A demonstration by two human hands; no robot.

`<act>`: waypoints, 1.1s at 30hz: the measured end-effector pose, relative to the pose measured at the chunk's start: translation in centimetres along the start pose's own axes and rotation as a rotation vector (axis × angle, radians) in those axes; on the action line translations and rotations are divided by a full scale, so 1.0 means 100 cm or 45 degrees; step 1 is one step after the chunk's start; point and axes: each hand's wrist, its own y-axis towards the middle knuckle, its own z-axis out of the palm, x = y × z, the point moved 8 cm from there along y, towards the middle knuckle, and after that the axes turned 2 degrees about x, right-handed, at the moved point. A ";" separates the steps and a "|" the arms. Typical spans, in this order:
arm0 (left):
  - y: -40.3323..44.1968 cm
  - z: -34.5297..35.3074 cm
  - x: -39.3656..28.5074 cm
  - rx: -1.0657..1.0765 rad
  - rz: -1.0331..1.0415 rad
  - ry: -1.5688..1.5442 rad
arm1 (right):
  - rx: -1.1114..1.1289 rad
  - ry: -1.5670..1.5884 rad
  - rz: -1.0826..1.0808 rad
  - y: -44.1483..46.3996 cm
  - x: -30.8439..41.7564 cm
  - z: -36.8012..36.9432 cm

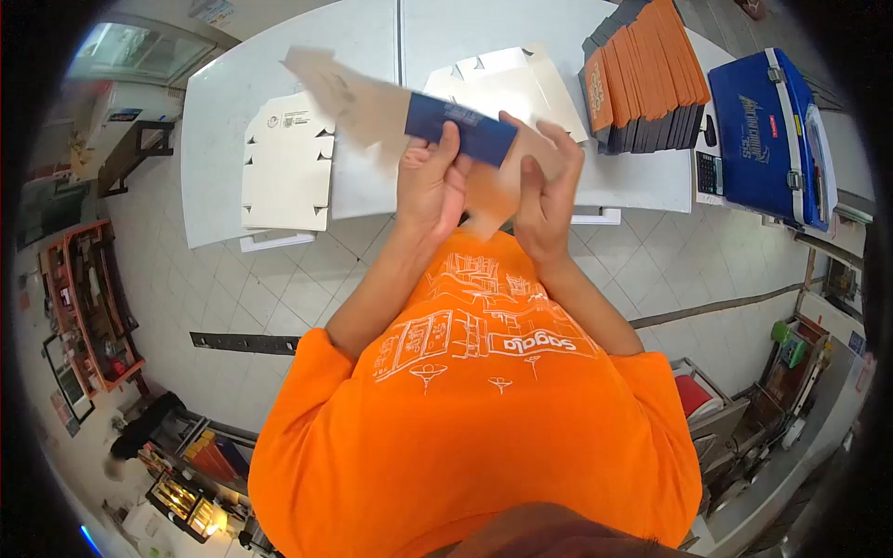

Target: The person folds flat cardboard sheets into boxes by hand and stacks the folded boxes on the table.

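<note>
A partly folded cardboard piece with a dark blue panel (462, 127) is held up in front of my body, its pale flaps blurred by motion. My left hand (435, 181) grips its lower edge, the thumb lying on the blue panel. At the right end of the piece is my right hand (549, 191), its fingers spread and curved around a pale flap; contact there is blurred. Flat white die-cut sheets (288, 177) lie stacked on the white table (214, 121) at the left. More white sheets (521, 84) lie behind my hands.
Orange and black folded pieces (642, 79) stand packed at the table's right side. Beyond them are a blue case (758, 139) with straps and a calculator (710, 174). The table's near edge runs just in front of my orange shirt (484, 418).
</note>
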 end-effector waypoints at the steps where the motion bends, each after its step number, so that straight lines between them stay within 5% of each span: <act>1: 0.003 0.001 0.001 0.004 0.044 -0.025 | -0.173 0.013 0.131 -0.002 -0.001 -0.002; 6: -0.013 0.002 -0.009 -0.018 -0.023 0.093 | 0.653 -0.641 -0.060 -0.008 0.018 0.008; 15: -0.051 0.036 0.022 0.058 -0.028 -0.199 | 0.077 -0.676 -0.411 -0.006 0.040 -0.007; 18: -0.050 0.033 0.025 0.046 -0.035 0.127 | -0.064 -0.602 -0.409 -0.018 0.037 -0.014; 22: -0.042 0.017 0.010 0.152 -0.147 0.625 | 0.178 -0.401 -0.022 -0.028 0.019 -0.027; 25: -0.057 0.006 0.016 0.320 -0.692 0.962 | -0.137 0.209 0.442 -0.035 -0.014 -0.067; 29: -0.094 -0.001 0.053 0.643 -1.120 0.832 | 0.719 -0.493 0.090 -0.033 0.002 -0.044; 33: -0.104 0.006 0.062 0.689 -1.220 0.821 | 1.039 -0.443 0.210 -0.040 0.013 -0.039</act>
